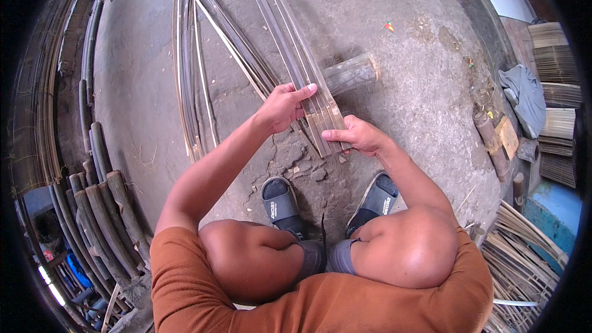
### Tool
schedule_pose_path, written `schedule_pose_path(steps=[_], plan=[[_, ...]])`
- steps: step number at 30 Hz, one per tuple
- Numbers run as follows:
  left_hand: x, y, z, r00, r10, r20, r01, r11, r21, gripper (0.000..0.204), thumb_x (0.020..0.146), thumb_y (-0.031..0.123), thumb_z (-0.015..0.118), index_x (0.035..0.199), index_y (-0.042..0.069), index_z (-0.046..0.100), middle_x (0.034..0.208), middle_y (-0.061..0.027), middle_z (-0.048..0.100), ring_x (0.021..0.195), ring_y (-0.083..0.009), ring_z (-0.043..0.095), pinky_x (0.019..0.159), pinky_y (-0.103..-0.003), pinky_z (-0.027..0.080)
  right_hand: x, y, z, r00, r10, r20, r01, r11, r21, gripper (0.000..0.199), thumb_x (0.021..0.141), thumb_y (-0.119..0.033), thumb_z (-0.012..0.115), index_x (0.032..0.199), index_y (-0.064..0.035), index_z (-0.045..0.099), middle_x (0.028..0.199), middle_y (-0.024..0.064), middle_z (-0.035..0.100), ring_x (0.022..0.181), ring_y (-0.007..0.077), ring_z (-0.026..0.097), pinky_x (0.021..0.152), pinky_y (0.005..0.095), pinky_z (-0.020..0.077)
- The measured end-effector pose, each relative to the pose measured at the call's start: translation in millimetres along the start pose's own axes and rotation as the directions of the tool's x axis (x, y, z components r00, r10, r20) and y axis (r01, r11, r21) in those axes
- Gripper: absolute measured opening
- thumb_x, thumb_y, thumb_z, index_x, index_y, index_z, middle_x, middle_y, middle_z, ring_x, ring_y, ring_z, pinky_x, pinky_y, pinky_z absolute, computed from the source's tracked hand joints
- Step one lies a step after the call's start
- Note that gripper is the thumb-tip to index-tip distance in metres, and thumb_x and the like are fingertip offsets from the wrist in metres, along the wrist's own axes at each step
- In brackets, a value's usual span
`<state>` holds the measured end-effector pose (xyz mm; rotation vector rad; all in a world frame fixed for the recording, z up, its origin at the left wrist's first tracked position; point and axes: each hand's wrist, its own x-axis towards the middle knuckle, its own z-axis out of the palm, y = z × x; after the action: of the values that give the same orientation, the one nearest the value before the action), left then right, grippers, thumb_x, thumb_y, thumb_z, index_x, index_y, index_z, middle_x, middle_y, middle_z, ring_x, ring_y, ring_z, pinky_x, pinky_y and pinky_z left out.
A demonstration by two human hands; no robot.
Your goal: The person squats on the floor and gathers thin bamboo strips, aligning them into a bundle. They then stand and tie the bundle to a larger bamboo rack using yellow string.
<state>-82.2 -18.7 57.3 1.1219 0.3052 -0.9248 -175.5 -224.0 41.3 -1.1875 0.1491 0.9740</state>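
Between my knees and the floor I hold several long, flat bamboo strips side by side, their near ends lined up. My left hand is closed round their left edge, thumb on top. Closer to the ends, my right hand grips them from the right, its thumb pressed across the top. The strips run away from me, over or beside a short round log on the floor. More loose strips lie to the left, some passing behind my left hand.
Another group of thin strips lies further left. Cut poles stand along the left side. At right are a grey cloth, stacked slats, a bundle of split strips and a blue block. My sandalled feet flank cracked concrete.
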Motion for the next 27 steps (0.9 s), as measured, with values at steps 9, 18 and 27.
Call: schedule_pose_path(steps=[9, 18, 27], plan=[[6, -5, -9, 1.0, -0.001, 0.021, 0.001, 1.0, 0.006, 0.031, 0.095, 0.02, 0.064, 0.114, -0.003, 0.059, 0.104, -0.011, 0.066, 0.096, -0.0218, 0.067, 0.086, -0.039, 0.057, -2, 6, -5, 0.997, -0.034, 0.074, 0.031, 0.999, 0.044, 0.032, 0.089, -0.039, 0.071, 0.104, -0.011, 0.069, 0.083, -0.0045, 0.065, 0.069, 0.0037, 0.055, 0.056, 0.0224, 0.0434], [1, -1, 1, 1.0, 0.029, -0.011, -0.027, 0.99, 0.14, 0.034, 0.094, 0.027, 0.066, 0.111, -0.002, 0.062, 0.103, -0.011, 0.068, 0.092, -0.0205, 0.068, 0.083, -0.039, 0.058, 1, -3, -1, 0.998, 0.045, 0.032, -0.045, 0.999, -0.001, 0.031, 0.087, -0.034, 0.073, 0.105, -0.0082, 0.068, 0.087, -0.0009, 0.067, 0.074, 0.007, 0.06, 0.058, 0.0263, 0.0467], [8, -14, -12, 0.986, 0.124, -0.112, -0.08, 0.937, 0.339, 0.045, 0.1, 0.042, 0.053, 0.108, -0.001, 0.065, 0.091, -0.0065, 0.067, 0.077, -0.0128, 0.063, 0.065, -0.031, 0.054, 9, 9, 5, 0.996, -0.042, -0.079, 0.041, 0.999, -0.01, 0.033, 0.085, -0.025, 0.073, 0.109, -0.0018, 0.068, 0.091, 0.0035, 0.07, 0.082, 0.0119, 0.064, 0.068, 0.0307, 0.0527]])
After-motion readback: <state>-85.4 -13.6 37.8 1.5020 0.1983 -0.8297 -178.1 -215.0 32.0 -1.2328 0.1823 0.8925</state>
